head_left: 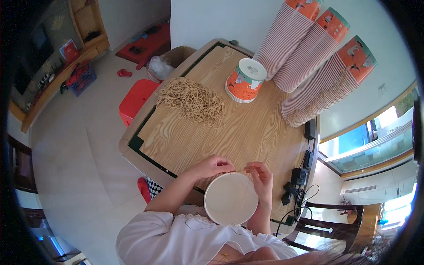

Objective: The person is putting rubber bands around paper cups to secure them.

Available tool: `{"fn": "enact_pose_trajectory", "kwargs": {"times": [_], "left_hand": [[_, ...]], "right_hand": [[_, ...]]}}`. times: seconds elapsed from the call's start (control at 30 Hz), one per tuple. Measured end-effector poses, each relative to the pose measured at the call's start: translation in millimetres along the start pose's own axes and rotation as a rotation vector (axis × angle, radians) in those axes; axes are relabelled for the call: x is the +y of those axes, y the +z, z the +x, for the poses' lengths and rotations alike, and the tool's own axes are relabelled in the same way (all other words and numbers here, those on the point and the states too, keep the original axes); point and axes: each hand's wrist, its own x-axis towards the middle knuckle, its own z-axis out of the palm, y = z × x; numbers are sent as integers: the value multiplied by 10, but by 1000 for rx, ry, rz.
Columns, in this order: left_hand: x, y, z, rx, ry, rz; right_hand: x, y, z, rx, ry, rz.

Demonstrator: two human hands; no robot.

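A round white paper bucket (231,201) rests against my body at the table's near edge, its open mouth facing up. My left hand (216,166) is closed in a pinch at the bucket's far rim. On the rim's right side my right hand (261,179) pinches a thin tan string (250,189), which crosses the bucket's mouth toward me. Whether the left fingertips also hold string is too small to tell. Farther off, a loose heap of tan string (194,102) lies on the wooden table (194,143).
Upside-down orange and green paper buckets (245,86) stand beyond the heap. Three tall bucket stacks (287,39) rise at the far right, one with tan strings (320,104) along it. Black adapters and cables (299,176) line the right edge. A red stool (134,100) stands left.
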Motion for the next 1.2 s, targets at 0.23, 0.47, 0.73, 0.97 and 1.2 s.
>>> {"fn": "enact_pose_trajectory", "kwargs": {"times": [0.23,0.47,0.73,0.97,1.2], "left_hand": [[-160,14,128,4,5,3],[-170,-1,162,-34,3,-65],[-97,15,45,-3,80,-2],[164,139,-199,119,110,572],[356,187,-257,527,444,793]], "right_hand": [[-33,33,22,18,-17,-20],[-10,12,36,69,-68,-105],[8,-13,3,54,-20,-84],[-8,-96,-41,-19,66,171],[-21,-194,-45,-124,-10,350]]}}
